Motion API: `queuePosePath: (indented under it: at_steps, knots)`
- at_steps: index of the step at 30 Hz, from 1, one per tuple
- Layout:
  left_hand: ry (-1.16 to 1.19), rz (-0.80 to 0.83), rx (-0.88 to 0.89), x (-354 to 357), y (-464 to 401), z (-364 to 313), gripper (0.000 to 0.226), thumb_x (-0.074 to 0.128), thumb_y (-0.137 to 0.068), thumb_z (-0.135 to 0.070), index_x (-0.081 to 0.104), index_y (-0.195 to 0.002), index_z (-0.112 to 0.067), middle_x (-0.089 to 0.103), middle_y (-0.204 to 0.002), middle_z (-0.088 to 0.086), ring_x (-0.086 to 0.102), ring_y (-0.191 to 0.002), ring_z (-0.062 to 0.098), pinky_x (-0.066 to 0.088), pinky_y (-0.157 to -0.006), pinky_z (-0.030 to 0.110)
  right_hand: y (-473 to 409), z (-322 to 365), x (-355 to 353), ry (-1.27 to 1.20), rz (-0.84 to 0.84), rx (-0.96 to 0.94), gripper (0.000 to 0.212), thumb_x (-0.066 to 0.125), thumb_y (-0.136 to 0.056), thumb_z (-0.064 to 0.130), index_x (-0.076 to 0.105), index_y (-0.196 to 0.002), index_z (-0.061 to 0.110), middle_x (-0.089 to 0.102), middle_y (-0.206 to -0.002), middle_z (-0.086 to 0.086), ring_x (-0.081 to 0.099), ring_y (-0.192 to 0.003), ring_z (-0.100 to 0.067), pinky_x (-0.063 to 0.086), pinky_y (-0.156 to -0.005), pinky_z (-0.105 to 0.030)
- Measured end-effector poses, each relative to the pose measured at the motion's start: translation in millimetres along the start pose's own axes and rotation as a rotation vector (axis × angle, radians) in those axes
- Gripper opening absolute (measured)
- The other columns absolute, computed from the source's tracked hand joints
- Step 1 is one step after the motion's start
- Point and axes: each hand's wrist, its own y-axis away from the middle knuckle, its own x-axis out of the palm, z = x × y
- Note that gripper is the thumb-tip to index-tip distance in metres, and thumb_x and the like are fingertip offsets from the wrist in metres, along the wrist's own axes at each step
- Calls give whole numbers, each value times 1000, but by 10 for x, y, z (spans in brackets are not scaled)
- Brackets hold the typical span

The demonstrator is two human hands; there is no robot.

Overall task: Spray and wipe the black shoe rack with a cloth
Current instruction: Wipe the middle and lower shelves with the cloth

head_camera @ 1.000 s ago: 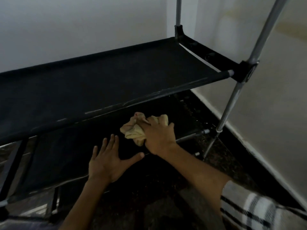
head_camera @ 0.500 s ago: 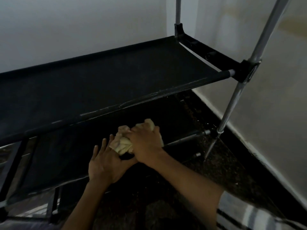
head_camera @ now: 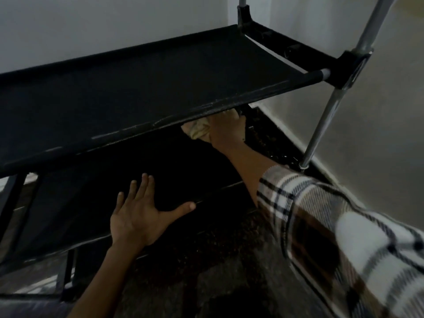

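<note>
The black shoe rack [head_camera: 137, 88] has fabric shelves on grey metal poles and fills the upper left of the view. My right hand [head_camera: 226, 131] reaches under the upper shelf's front edge, far back on the lower shelf [head_camera: 128, 171], and grips a crumpled yellow cloth [head_camera: 198, 131]. The upper shelf hides the fingertips and part of the cloth. My left hand [head_camera: 140, 214] lies flat and spread on the front edge of the lower shelf, holding nothing. No spray bottle is in view.
A grey metal pole [head_camera: 328, 111] stands at the rack's front right corner, close to the pale wall [head_camera: 378, 134] on the right. Another white wall [head_camera: 114, 26] runs behind the rack. Dark speckled floor [head_camera: 218, 260] lies below my arms.
My right hand has carried the cloth from the lower shelf's front, beside my left hand, back and to the right under the upper shelf. My left hand has stayed flat on the front edge.
</note>
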Motion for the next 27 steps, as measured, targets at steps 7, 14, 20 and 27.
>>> queuePosePath:
  at_steps: [7, 14, 20, 27]
  knots:
    - [-19, -75, -65, 46, -5, -94, 142, 4, -34, -105, 4, -151, -23, 2, -159, -7, 2, -146, 17, 1, -118, 39, 332, 203, -31, 20, 94, 326, 53, 55, -89, 34, 38, -138, 23, 41, -140, -4, 31, -130, -36, 32, -90, -44]
    - [8, -116, -71, 39, 16, -114, 145, 0, -31, -103, 13, -150, -21, 18, -157, 0, 10, -145, 19, 6, -118, 39, 879, 765, 259, -21, 186, -316, 41, 58, -87, 38, 53, -125, 25, 56, -117, 1, 47, -113, -24, 29, -78, -40]
    - [16, -59, -111, 7, 0, -135, 147, 6, -31, -106, 7, -151, -20, 4, -159, -3, 4, -146, 20, 6, -118, 41, 763, 23, -72, 68, 169, -49, 37, 50, -90, 32, 50, -124, 18, 53, -128, -2, 41, -126, -25, 35, -94, -41]
    - [22, -123, -121, 41, -37, -243, 149, 5, -30, -106, 10, -150, -18, 6, -159, -1, 2, -146, 20, -2, -117, 40, 690, -55, -233, 89, 172, 252, 42, 54, -87, 42, 51, -123, 19, 54, -127, -5, 45, -123, -32, 35, -94, -41]
